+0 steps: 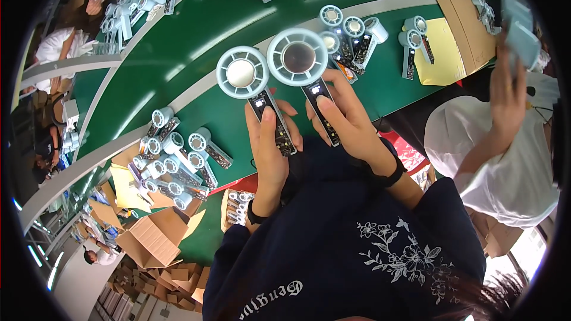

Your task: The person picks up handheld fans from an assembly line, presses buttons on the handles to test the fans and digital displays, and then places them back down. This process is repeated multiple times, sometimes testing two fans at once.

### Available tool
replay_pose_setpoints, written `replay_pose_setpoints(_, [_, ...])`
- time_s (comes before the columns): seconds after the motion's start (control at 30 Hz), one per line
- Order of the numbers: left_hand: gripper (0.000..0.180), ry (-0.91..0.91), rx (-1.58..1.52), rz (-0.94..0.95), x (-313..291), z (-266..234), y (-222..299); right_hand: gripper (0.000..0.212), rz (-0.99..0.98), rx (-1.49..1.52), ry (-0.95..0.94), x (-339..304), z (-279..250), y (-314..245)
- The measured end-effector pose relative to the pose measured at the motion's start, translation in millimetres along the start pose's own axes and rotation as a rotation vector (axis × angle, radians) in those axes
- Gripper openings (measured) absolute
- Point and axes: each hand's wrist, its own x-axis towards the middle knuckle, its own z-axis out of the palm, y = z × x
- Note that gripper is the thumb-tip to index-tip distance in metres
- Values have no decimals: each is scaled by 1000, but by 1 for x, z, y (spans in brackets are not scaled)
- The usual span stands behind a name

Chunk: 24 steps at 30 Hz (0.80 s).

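Observation:
My left hand (270, 151) is closed round the handle of a pale blue handheld fan (241, 72), its thumb pressed on the dark circuit board in the open handle. A second handheld fan (297, 57) of the same kind is gripped in my right hand (351, 113), the thumb again on the bare board. Both fans are held upright side by side, their round heads close together above the green bench. Small white lights glow on both boards. Just beyond my right hand lies a cluster of similar fans (354, 27) with boards exposed.
More fans (172, 163) are piled on the bench at left, beside an open cardboard box (156, 238). Two fans (410, 38) lie by a yellow sheet (439, 53) and cardboard at right. A co-worker in white (493, 148) sits close on the right. A green conveyor belt (220, 15) runs beyond.

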Motion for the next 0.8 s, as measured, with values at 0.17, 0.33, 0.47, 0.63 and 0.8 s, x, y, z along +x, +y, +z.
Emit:
replay_pose_setpoints(0.17, [39,-59,1,-51,7,14,-7,38,11,48,-2,-1,-21,-4])
replay_pose_setpoints(0.33, [44,-166,54,-194,23,31,-18,42,-38,46,52,-6,-49,-5])
replay_pose_setpoints(0.47, [44,-276,74,-263,45,47,-44,42,-31,94,164,-17,-78,-1])
replay_pose_setpoints(0.63, [45,-411,276,-419,73,81,-105,41,111,99,465,-33,-137,4])
replay_pose_setpoints(0.8, [47,-523,415,-566,98,114,-196,43,102,20,786,-43,-207,33])
